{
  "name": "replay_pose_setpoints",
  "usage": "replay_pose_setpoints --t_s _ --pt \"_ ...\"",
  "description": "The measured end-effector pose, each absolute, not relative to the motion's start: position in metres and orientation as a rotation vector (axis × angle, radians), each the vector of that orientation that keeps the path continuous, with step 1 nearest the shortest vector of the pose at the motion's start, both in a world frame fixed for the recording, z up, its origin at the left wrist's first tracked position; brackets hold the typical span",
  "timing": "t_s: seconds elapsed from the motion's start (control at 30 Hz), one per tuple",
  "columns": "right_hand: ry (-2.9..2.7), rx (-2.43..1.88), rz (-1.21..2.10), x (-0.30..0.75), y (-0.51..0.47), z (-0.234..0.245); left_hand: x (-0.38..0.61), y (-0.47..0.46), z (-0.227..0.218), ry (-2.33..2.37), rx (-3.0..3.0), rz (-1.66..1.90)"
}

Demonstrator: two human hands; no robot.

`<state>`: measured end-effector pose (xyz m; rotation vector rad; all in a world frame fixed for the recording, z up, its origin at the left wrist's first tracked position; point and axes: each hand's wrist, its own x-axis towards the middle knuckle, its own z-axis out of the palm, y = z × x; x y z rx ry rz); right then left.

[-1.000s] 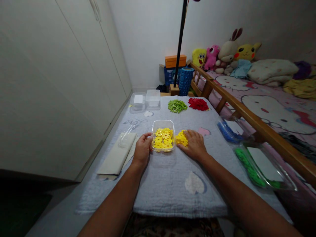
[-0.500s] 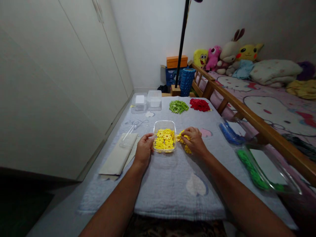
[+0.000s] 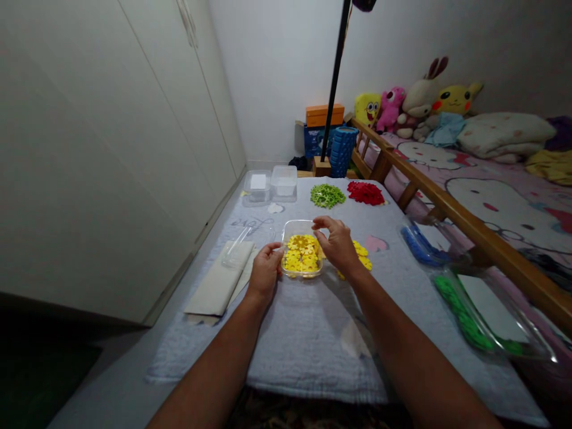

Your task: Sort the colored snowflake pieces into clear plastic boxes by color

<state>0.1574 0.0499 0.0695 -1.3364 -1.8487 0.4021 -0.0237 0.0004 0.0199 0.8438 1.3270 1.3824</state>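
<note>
A clear plastic container point(image 3: 290, 229) holding yellow flower-shaped pieces point(image 3: 301, 255) sits on the pale blue cloth point(image 3: 304, 333). My left hand point(image 3: 266, 271) grips its left edge, fingers closed on the rim. My right hand point(image 3: 337, 241) hovers over the container's right side with the fingertips bunched and pointing down; the yellow pieces it carries are mostly hidden by the fingers. A small loose pile of yellow pieces point(image 3: 361, 250) lies on the cloth just right of that hand.
Light green point(image 3: 328, 195) and red point(image 3: 365, 192) piles lie at the far end, with two clear boxes point(image 3: 272, 182) to their left. Trays of blue point(image 3: 420, 247) and green point(image 3: 465, 316) pieces sit right, by a wooden bed rail point(image 3: 451, 205). A flat lid point(image 3: 235, 253) lies left.
My right hand closed on pieces from the yellow pile beside the container, then lifted and moved left over the container. The left hand stayed on the container's edge.
</note>
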Motion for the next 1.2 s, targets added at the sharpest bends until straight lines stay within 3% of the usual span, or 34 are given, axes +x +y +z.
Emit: replay_pose_setpoints --t_s 0.3,0.6,1.2 --pt "-1.858 -1.694 0.219 0.216 0.06 0.047 -0.023 0.001 0.02 1.323 0.832 1.388" --pt "-2.158 -1.801 0.053 0.206 0.05 0.016 -0.028 0.007 0.008 1.169 0.751 1.402" --pt "-1.884 -1.258 0.021 0.184 0.03 0.046 -0.028 0.005 0.011 1.094 0.677 1.404"
